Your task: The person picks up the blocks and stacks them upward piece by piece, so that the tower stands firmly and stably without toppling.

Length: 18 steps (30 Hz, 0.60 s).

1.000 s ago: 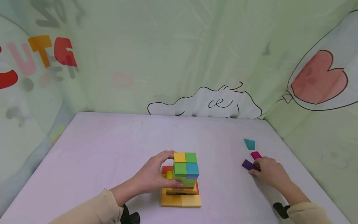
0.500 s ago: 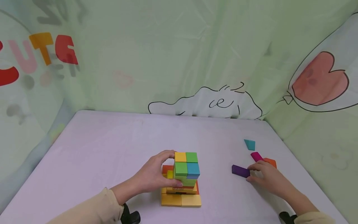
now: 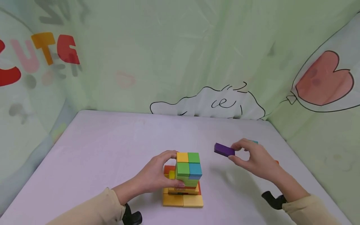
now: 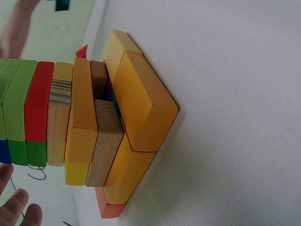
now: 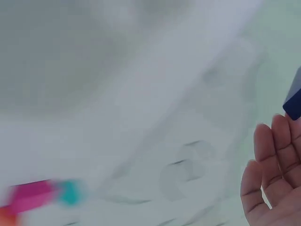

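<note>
A tower of coloured wooden blocks (image 3: 183,169) stands on the table, with yellow, green and blue pieces on top and wide yellow ones at the base. My left hand (image 3: 152,175) grips its upper part, thumb in front and fingers behind. In the left wrist view, the stacked layers (image 4: 83,113) include red, green and bare wood. To the right of the tower, my right hand (image 3: 257,161) pinches one end of a purple rectangular block (image 3: 224,150), held above the table. The right wrist view catches only a corner of that block (image 5: 293,104) beside the fingers.
Behind my right hand lie loose pieces: a teal block (image 3: 255,142) and an orange one (image 3: 277,162), both mostly hidden. The right wrist view shows a magenta block (image 5: 32,196) between them. A printed fabric wall (image 3: 126,62) rises behind the table (image 3: 112,140).
My right hand has drawn the purple block away from the loose pieces, leftward, and has lifted it off the table. The left hand keeps its grip on the tower.
</note>
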Each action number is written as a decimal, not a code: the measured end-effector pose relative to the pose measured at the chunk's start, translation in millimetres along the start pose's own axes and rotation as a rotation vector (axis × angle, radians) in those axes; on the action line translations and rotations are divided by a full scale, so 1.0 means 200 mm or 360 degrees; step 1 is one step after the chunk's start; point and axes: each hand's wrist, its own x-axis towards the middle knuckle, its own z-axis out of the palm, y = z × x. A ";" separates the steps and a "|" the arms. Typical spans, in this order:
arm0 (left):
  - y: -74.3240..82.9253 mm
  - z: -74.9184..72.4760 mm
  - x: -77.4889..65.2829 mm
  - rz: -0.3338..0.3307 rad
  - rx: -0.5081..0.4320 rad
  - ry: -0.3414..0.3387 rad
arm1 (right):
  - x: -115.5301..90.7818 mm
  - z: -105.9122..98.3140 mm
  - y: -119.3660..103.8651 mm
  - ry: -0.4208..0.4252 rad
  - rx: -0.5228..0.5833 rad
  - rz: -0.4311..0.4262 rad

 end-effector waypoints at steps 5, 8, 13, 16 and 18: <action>0.00 0.00 0.00 -0.0013 -0.0013 -0.0004 | 0.17 -0.07 -0.28 -0.0100 0.0135 -0.0172; 0.01 -0.01 0.00 -0.0024 -0.0031 -0.0012 | 0.22 -0.07 -0.39 -0.0208 0.0172 -0.0217; 0.00 -0.01 0.01 -0.0020 -0.0028 -0.0019 | 0.25 -0.04 -0.47 -0.0324 0.0146 -0.0217; 0.00 -0.01 0.01 -0.0011 -0.0033 -0.0019 | 0.27 -0.04 -0.49 -0.0359 0.0115 -0.0208; 0.00 -0.01 0.00 -0.0005 -0.0038 -0.0019 | 0.27 -0.03 -0.50 -0.0376 0.0100 -0.0206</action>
